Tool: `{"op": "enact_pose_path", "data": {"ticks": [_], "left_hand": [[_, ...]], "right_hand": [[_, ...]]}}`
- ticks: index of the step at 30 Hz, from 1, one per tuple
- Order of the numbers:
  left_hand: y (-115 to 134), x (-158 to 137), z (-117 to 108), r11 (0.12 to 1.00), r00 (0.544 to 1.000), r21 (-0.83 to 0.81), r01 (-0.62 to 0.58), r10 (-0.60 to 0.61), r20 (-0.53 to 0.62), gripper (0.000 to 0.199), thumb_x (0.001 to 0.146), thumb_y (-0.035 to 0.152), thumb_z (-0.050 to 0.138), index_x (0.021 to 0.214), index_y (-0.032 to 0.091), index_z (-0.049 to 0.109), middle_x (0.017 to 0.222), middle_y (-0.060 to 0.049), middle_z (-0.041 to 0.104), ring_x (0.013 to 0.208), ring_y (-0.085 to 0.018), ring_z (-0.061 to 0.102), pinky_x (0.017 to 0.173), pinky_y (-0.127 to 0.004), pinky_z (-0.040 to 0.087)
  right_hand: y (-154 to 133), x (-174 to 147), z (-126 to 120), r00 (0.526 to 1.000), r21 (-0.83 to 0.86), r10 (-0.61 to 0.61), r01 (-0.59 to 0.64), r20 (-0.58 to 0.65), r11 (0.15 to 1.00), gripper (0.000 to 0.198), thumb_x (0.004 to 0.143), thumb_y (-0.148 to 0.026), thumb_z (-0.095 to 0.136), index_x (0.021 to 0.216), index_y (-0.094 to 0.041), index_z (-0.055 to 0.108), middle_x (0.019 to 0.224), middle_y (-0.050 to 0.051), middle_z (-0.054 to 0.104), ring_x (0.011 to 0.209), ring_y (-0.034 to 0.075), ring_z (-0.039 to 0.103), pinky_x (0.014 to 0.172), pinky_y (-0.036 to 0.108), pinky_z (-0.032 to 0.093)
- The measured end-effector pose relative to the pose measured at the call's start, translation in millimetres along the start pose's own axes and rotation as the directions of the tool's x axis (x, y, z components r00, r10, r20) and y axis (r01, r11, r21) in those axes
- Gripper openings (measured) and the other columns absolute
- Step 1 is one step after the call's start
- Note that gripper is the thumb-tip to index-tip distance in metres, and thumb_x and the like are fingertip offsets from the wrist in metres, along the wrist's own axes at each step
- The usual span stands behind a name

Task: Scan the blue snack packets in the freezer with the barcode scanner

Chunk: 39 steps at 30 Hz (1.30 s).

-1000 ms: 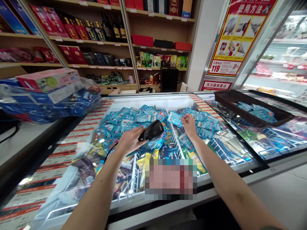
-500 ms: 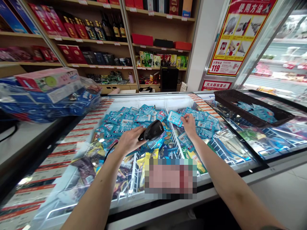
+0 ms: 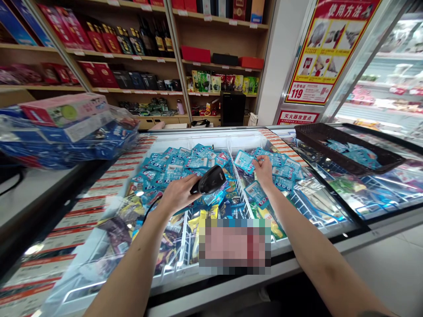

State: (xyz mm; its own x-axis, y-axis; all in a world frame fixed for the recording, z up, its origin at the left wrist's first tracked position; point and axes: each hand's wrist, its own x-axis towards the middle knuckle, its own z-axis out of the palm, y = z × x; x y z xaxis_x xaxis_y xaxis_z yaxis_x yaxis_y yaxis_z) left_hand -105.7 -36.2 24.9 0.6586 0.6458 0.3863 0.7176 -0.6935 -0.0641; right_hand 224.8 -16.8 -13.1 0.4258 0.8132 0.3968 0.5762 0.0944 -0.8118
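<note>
My left hand (image 3: 178, 193) is wrapped round the handle of a black barcode scanner (image 3: 213, 179), whose head points to the right over the freezer. A dark cable runs back beside my left wrist. To its right, my right hand (image 3: 263, 172) pinches the edge of a blue ice cream packet (image 3: 243, 161) with thumb and fingers. A printed white panel shows on that packet. Many similar blue packets (image 3: 173, 169) lie heaped left of the white wire divider (image 3: 243, 193), and more blue packets (image 3: 284, 171) lie right of my right hand.
A dark brown basket (image 3: 317, 136) holding blue packets stands on the freezer at right. Plastic-wrapped boxes (image 3: 66, 136) are stacked at left. Yellow and brown packets fill the near compartments. A blurred patch (image 3: 234, 246) covers the front edge. Stocked shelves (image 3: 128, 55) stand behind.
My right hand and the pinched packet have shifted slightly to the right and away from me. My left hand and the scanner are practically still.
</note>
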Motion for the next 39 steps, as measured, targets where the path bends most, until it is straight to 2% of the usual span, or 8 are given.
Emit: {"op": "enact_pose_path", "data": {"ticks": [5, 10, 16, 20, 25, 27, 33, 39], "left_hand": [[-1, 0, 2, 1.0, 1.0, 0.003, 0.013, -0.013, -0.004, 0.033, 0.082, 0.036, 0.05, 0.111, 0.02, 0.052, 0.105, -0.007, 0.064, 0.084, -0.021, 0.063, 0.059, -0.028, 0.043], [-3, 0, 3, 1.0, 1.0, -0.005, 0.022, -0.022, -0.011, 0.032, 0.082, 0.036, 0.05, 0.111, 0.021, 0.052, 0.103, -0.007, 0.065, 0.083, -0.021, 0.063, 0.059, -0.027, 0.042], [-3, -1, 4, 1.0, 1.0, 0.016, 0.011, -0.011, -0.024, 0.033, 0.083, 0.036, 0.049, 0.112, 0.02, 0.052, 0.105, -0.007, 0.064, 0.082, -0.021, 0.063, 0.059, -0.027, 0.043], [-5, -1, 5, 1.0, 1.0, 0.021, 0.01, -0.01, -0.029, 0.035, 0.082, 0.035, 0.05, 0.113, 0.02, 0.052, 0.105, -0.008, 0.064, 0.083, -0.02, 0.063, 0.06, -0.027, 0.043], [-4, -1, 5, 0.999, 1.0, 0.047, 0.011, -0.011, -0.012, 0.037, 0.083, 0.037, 0.049, 0.116, 0.02, 0.05, 0.106, -0.007, 0.064, 0.082, -0.02, 0.063, 0.058, -0.027, 0.042], [-3, -1, 5, 0.998, 1.0, 0.059, 0.011, -0.012, 0.001, 0.038, 0.083, 0.037, 0.049, 0.117, 0.02, 0.049, 0.107, -0.007, 0.064, 0.083, -0.021, 0.063, 0.059, -0.027, 0.042], [-2, 0, 4, 0.997, 1.0, 0.076, 0.009, -0.011, 0.029, 0.038, 0.083, 0.039, 0.048, 0.117, 0.021, 0.049, 0.105, -0.006, 0.064, 0.082, -0.021, 0.063, 0.059, -0.028, 0.042], [-3, 0, 3, 0.996, 0.999, 0.085, 0.007, -0.01, 0.035, 0.039, 0.083, 0.037, 0.048, 0.119, 0.021, 0.048, 0.106, -0.006, 0.063, 0.083, -0.021, 0.062, 0.059, -0.028, 0.042]], "right_hand": [[7, 9, -18, 0.996, -0.128, -0.002, -0.009, -0.086, 0.992, 0.032, 0.086, -0.031, 0.04, 0.112, -0.013, 0.046, 0.076, 0.004, 0.06, 0.069, 0.019, 0.056, 0.07, 0.033, 0.042], [-4, 5, -32, 0.976, -0.392, -0.182, 0.124, -0.116, 0.912, 0.027, 0.083, -0.031, 0.048, 0.103, -0.015, 0.057, 0.109, 0.013, 0.057, 0.103, 0.025, 0.049, 0.088, 0.038, 0.036], [-28, 0, -40, 0.971, -0.469, -0.092, 0.188, 0.22, 0.863, 0.037, 0.074, -0.054, 0.06, 0.088, -0.02, 0.063, 0.093, 0.008, 0.059, 0.094, 0.023, 0.052, 0.081, 0.033, 0.039], [-44, -8, -53, 0.84, -0.51, 0.076, 0.252, 0.538, 0.822, 0.059, 0.055, -0.066, 0.069, 0.095, -0.023, 0.059, 0.1, 0.005, 0.056, 0.086, 0.021, 0.054, 0.07, 0.03, 0.041], [-48, -15, -59, 0.631, -0.48, 0.161, 0.375, 0.759, 0.793, 0.065, 0.048, -0.053, 0.079, 0.103, -0.025, 0.057, 0.108, 0.005, 0.052, 0.083, 0.019, 0.055, 0.066, 0.028, 0.042], [-44, -13, -56, 0.645, -0.449, 0.105, 0.397, 0.757, 0.8, 0.06, 0.052, -0.048, 0.079, 0.103, -0.024, 0.057, 0.105, 0.005, 0.054, 0.085, 0.02, 0.056, 0.069, 0.028, 0.042], [-26, -1, -42, 0.827, -0.463, -0.117, 0.418, 0.549, 0.782, 0.039, 0.066, -0.034, 0.075, 0.099, -0.019, 0.06, 0.101, 0.007, 0.06, 0.102, 0.023, 0.052, 0.087, 0.033, 0.038], [-10, 5, -32, 0.856, -0.491, -0.224, 0.461, 0.466, 0.739, 0.026, 0.074, -0.023, 0.069, 0.1, -0.019, 0.064, 0.11, 0.007, 0.06, 0.104, 0.021, 0.052, 0.092, 0.033, 0.036]]}}
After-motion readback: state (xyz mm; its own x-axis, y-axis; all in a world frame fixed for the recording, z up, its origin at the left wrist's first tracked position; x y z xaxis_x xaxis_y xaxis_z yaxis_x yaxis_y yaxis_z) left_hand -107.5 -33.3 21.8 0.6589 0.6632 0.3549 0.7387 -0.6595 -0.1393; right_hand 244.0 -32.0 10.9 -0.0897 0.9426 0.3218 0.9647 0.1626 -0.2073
